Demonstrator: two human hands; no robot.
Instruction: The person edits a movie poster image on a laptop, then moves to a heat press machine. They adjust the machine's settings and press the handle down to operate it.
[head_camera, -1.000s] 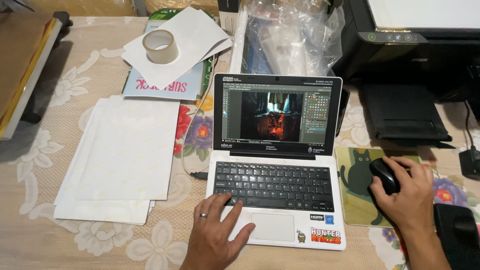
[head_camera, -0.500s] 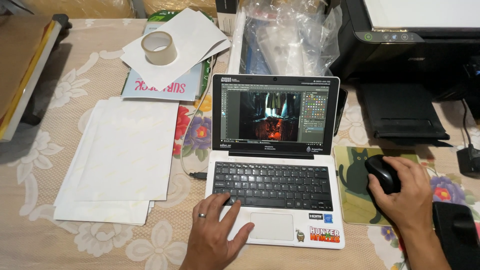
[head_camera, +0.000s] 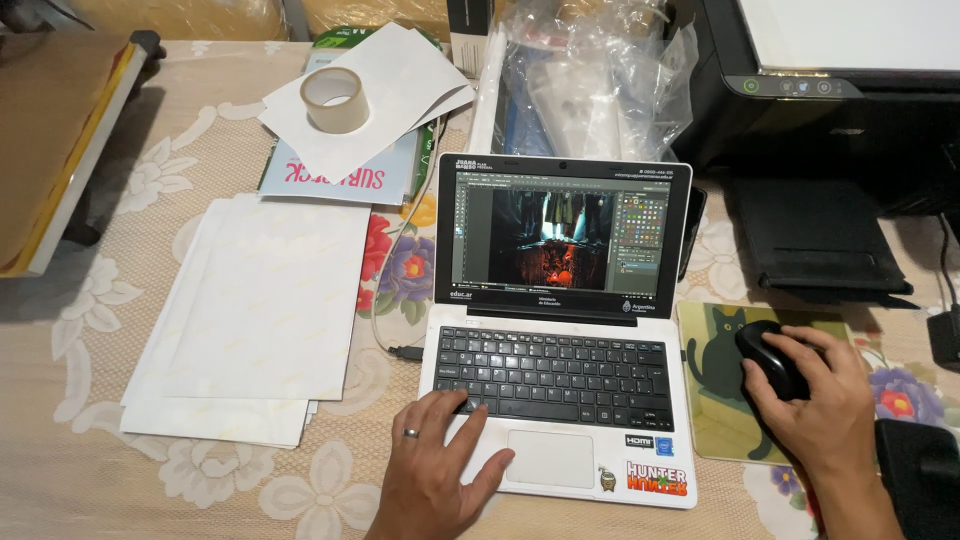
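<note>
A small white laptop (head_camera: 560, 400) sits open in front of me, its screen (head_camera: 560, 238) showing an image editor with a dark picture. My left hand (head_camera: 435, 470), a ring on one finger, rests on the lower left of the keyboard and palm rest with fingers spread. My right hand (head_camera: 815, 400) covers a black mouse (head_camera: 768, 360) on a green mouse pad (head_camera: 715, 395) with a black cat figure.
A stack of white sheets (head_camera: 255, 320) lies left of the laptop. Behind it are loose papers with a tape roll (head_camera: 335, 98) on top, crumpled clear plastic (head_camera: 590, 80) and a black printer (head_camera: 840, 100). A cable (head_camera: 400, 350) runs into the laptop's left side.
The view has shifted slightly. My right hand has nudged the mouse a little on the pad. My left hand stays on the keyboard.
</note>
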